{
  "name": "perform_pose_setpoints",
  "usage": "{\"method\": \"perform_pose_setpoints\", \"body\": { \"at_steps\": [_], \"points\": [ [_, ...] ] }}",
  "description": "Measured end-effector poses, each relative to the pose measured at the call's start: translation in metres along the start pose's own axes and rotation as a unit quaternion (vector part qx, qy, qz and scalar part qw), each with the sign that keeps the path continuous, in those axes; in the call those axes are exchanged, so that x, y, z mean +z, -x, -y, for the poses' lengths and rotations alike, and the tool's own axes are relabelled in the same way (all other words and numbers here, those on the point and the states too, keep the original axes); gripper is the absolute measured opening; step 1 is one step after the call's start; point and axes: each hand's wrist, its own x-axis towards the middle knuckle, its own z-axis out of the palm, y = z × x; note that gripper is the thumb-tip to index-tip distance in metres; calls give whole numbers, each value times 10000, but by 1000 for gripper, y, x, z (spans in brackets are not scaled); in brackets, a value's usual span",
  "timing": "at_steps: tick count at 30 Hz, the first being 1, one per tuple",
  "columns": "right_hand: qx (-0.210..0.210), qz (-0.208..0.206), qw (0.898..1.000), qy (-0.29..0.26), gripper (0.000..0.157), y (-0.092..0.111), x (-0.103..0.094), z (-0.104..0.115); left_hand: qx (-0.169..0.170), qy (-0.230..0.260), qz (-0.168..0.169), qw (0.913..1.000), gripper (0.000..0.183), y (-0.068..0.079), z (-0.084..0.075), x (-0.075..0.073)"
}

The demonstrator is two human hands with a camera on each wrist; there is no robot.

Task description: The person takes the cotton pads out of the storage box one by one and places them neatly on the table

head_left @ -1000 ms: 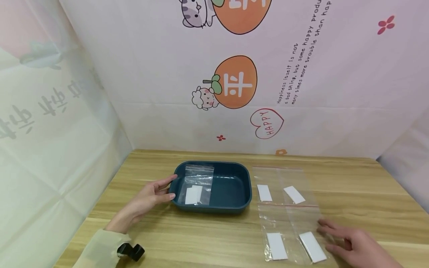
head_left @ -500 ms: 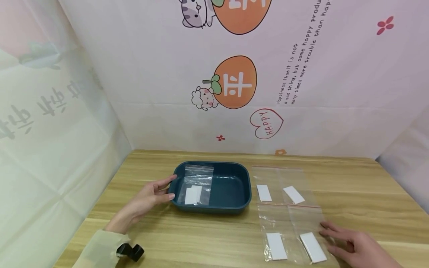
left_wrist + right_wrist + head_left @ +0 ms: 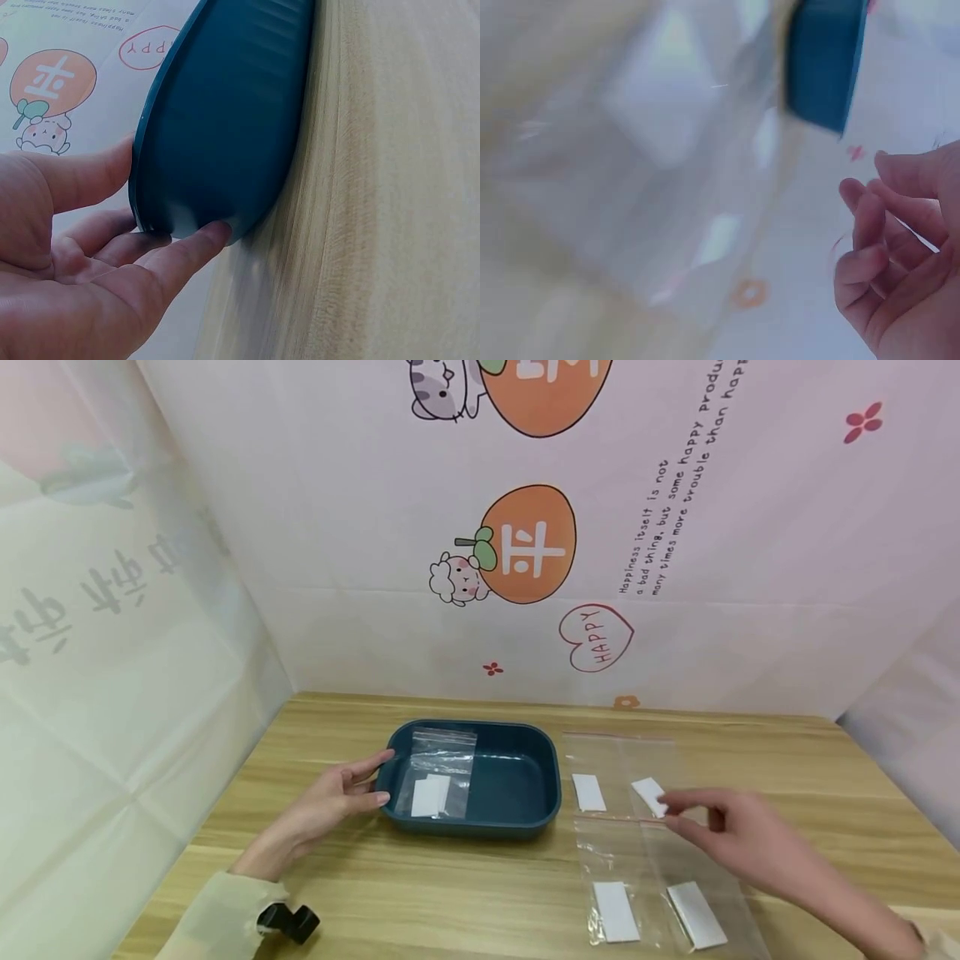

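Our left hand (image 3: 335,795) clasps the tray (image 3: 515,791) near the counter's (image 3: 420,902) far edge, likely steadying it; our right hand (image 3: 742,837), loosely curled, hovers unladen over bags (image 3: 613,853).

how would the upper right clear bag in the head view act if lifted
The bag looks like thin, see-through plastic, so it would likely flop and sag. Probably light, since only a small white piece shows inside. That piece covers little of it, so may slide about.

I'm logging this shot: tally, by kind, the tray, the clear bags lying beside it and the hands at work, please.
Dark teal tray: 1
Clear bags beside it: 4
Hands: 2 (left hand, right hand)
Total: 7
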Motion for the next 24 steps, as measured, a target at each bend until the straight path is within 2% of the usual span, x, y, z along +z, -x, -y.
{"method": "perform_pose_setpoints", "body": {
  "at_steps": [7, 14, 17, 20, 24],
  "points": [
    [-670, 599, 9960, -10, 24, -74, 8, 54, 7, -31, -6, 10000, 69, 0, 0, 0],
    [-1252, 1475, 9809, 192, 31, -143, 47, 88, 40, 73, 53, 10000, 71, 1, 0, -3],
    [-1349, 1834, 9727, 445, 36, -165, 69, 100, 39, 103, 60, 9999, 72, 1, 0, -4],
    [-1278, 2159, 9657, 674, 42, -180, 90, 109, 55, 83, 48, 9999, 72, 0, 1, -3],
    [-1367, 2366, 9573, 939, 48, -194, 116, 115, 13, 76, 6, 10000, 70, 0, 1, -2]
  ]
}}
